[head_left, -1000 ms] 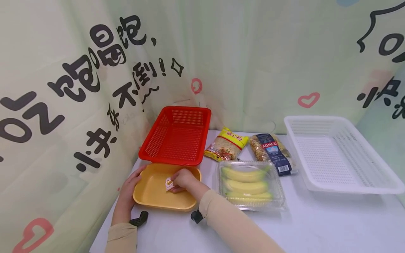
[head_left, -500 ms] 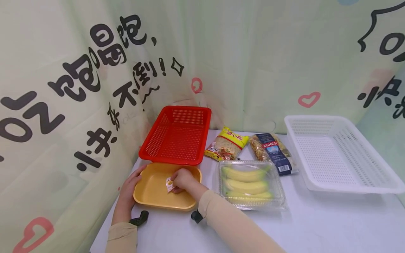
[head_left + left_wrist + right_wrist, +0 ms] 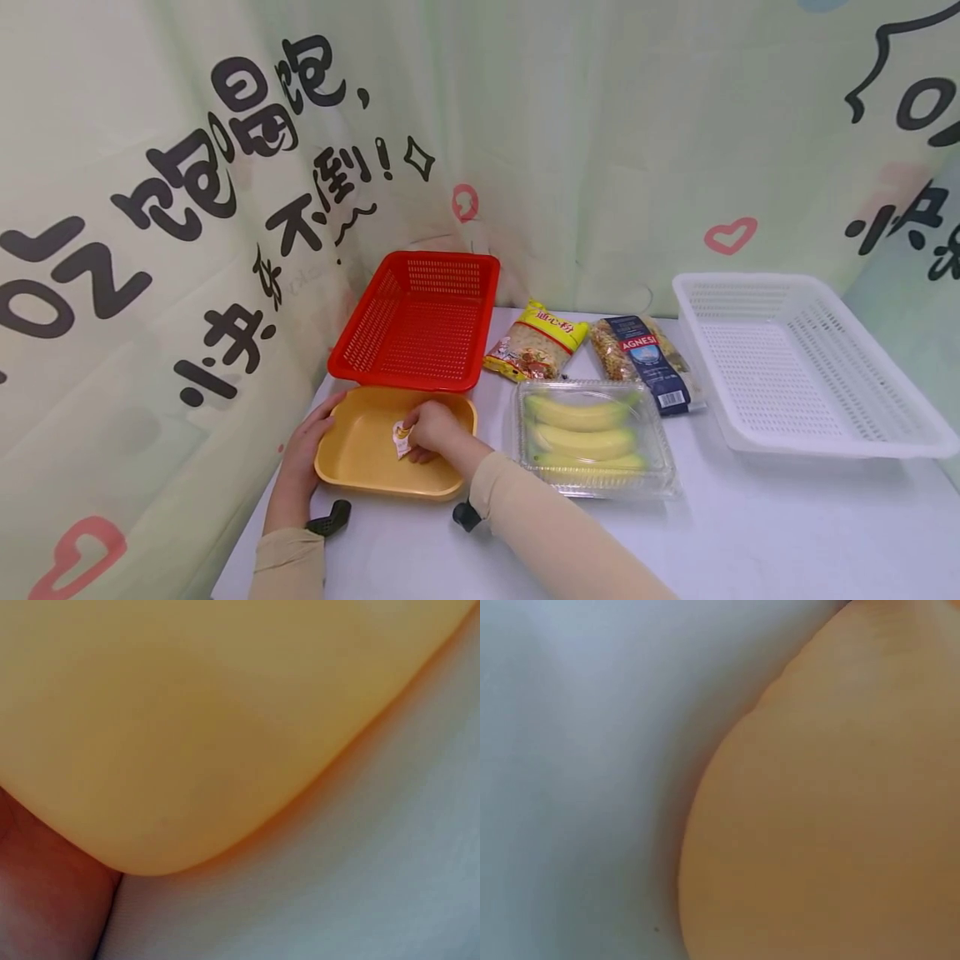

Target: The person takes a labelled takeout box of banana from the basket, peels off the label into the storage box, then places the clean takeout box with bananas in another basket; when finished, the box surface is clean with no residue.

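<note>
A shallow yellow tray point(image 3: 360, 454) lies on the white table at the near left. My left hand point(image 3: 303, 450) grips its left rim, thumb on the upper edge. My right hand point(image 3: 429, 429) is inside the tray and pinches a small white sticker point(image 3: 401, 439) with an orange mark. The left wrist view is filled by a blurred corner of the yellow tray point(image 3: 210, 727) over the white table point(image 3: 360, 885). Only the yellow tray's rounded outside point(image 3: 832, 810) shows in the right wrist view, with neither the hand nor the sticker visible.
A red perforated basket point(image 3: 420, 321) stands just behind the tray. To the right are a clear box of bananas point(image 3: 588, 437), a yellow noodle packet point(image 3: 536, 342), a dark pasta bag point(image 3: 647, 360) and a white basket point(image 3: 795, 362). Printed curtains close the left and back.
The right hand and sticker have shifted very slightly within the tray. The left hand has kept its place.
</note>
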Demonstrator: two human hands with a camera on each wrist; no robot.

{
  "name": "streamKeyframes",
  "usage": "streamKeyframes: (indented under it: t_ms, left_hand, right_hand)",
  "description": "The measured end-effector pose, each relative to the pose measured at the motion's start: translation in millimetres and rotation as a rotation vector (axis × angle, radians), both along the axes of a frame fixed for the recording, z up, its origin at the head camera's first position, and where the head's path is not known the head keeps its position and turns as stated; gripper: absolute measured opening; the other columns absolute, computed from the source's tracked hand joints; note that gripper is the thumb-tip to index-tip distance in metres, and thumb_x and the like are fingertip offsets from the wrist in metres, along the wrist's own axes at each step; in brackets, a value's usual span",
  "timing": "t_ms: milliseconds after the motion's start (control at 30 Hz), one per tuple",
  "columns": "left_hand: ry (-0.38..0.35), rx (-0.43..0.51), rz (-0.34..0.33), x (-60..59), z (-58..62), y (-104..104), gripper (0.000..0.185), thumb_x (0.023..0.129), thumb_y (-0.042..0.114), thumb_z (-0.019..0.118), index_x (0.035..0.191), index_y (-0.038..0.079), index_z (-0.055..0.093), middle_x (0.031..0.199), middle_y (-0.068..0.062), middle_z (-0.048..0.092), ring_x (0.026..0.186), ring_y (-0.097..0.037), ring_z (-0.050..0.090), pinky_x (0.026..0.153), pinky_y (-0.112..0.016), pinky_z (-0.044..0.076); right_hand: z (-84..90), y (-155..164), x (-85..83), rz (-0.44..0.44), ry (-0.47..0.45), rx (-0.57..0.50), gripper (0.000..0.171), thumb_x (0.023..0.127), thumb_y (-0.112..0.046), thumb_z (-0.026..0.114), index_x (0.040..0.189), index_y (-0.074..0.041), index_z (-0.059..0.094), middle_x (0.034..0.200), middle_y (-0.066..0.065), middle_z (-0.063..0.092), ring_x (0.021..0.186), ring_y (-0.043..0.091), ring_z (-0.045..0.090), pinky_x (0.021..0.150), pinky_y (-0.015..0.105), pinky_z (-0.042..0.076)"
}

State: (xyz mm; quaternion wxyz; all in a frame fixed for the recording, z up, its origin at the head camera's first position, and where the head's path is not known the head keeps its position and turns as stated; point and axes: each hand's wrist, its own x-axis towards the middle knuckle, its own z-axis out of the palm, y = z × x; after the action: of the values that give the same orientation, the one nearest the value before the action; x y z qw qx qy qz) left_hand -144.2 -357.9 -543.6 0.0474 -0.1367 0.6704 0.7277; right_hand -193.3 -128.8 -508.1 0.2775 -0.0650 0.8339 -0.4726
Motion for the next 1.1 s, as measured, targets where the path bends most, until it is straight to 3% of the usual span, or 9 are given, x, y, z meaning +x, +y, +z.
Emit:
streamKeyframes:
  t_ms: [300, 767, 1100]
  left_hand:
    - [0.006, 0.008, 0.009, -0.6, -0.7, 0.0, 0.046, 0.107, 0.021, 0.034, 0.151, 0.026, 0.041, 0.161, 0.004, 0.033, 0.145, -0.017, 0.033, 0.097, -0.009, 0.045]
    - [0.027, -0.007, -0.015, 0.7, -0.4, -1.9, 0.047, 0.106, 0.019, 0.032, 0.153, 0.024, 0.038, 0.163, 0.000, 0.030, 0.146, -0.022, 0.031, 0.097, -0.011, 0.046]
    - [0.048, 0.006, -0.020, 0.6, -1.3, -1.4, 0.046, 0.107, 0.020, 0.033, 0.153, 0.020, 0.038, 0.163, -0.001, 0.028, 0.147, -0.021, 0.030, 0.099, -0.010, 0.044]
  right_hand:
    - [-1.5, -0.4, 2.6, 0.055, 0.076, 0.037, 0.028, 0.081, 0.009, 0.068, 0.107, 0.000, 0.068, 0.070, 0.009, 0.062, 0.050, 0.020, 0.064, 0.049, 0.032, 0.058]
    - [-6.6, -1.9, 10.2, 0.100, 0.260, 0.098, 0.028, 0.078, 0.007, 0.071, 0.104, -0.003, 0.065, 0.084, 0.008, 0.060, 0.044, 0.013, 0.053, 0.040, 0.024, 0.049]
    - [-5.4, 3.5, 6.8, 0.077, 0.238, 0.089, 0.026, 0.082, 0.007, 0.066, 0.105, -0.003, 0.066, 0.082, 0.007, 0.060, 0.047, 0.017, 0.056, 0.044, 0.029, 0.053]
